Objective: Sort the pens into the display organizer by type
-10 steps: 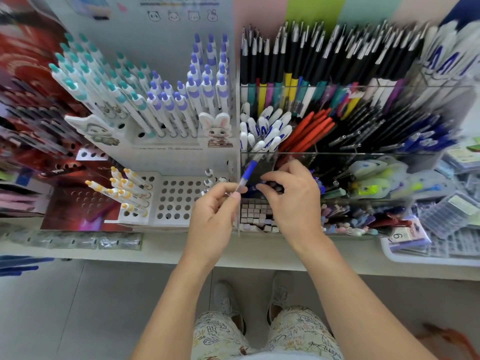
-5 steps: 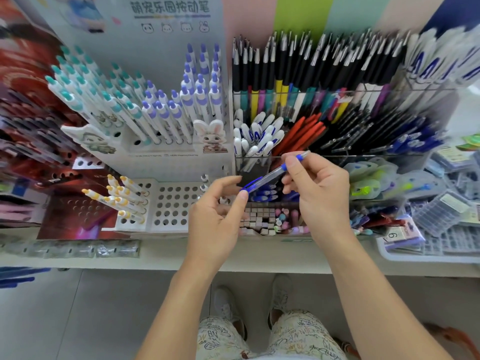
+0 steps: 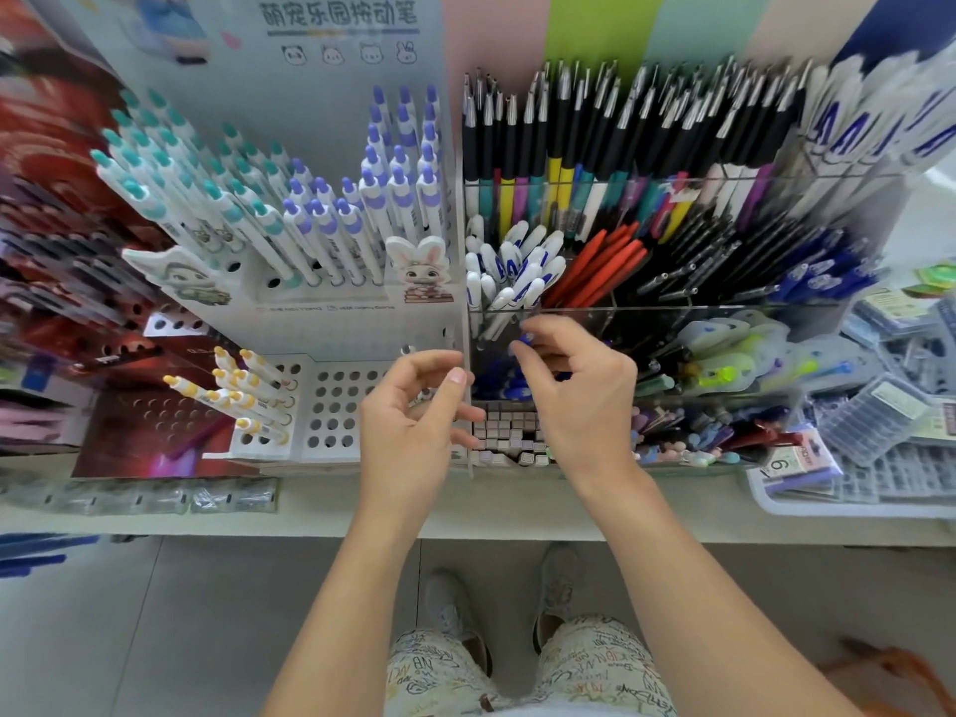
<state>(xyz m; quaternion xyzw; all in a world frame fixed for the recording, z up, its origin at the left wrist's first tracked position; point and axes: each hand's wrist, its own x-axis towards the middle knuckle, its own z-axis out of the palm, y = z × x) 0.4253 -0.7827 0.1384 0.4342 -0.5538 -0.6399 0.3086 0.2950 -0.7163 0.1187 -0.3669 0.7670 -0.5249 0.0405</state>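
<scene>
My right hand [image 3: 574,401] hovers over the clear acrylic organizer [image 3: 724,306] and pinches the end of a blue pen [image 3: 526,337] with its fingertips. Most of that pen is hidden behind my fingers. Below it, a front compartment holds more blue pens [image 3: 499,388]. Just behind stands a compartment of white-and-blue pens [image 3: 509,271]. My left hand [image 3: 414,411] floats just left of the organizer's wall, with its fingers loosely curled and nothing in them.
Red pens [image 3: 595,266], black pens [image 3: 688,261] and dark blue pens [image 3: 822,271] fill compartments to the right. A white peg rack [image 3: 331,323] on the left holds teal, purple and yellow-tipped pens. Small erasers [image 3: 509,432] sit at the front. A tray of refills [image 3: 879,473] lies far right.
My left hand has let go of the blue pen and drawn back to the left. My right hand has turned the pen down towards the blue-pen compartment.
</scene>
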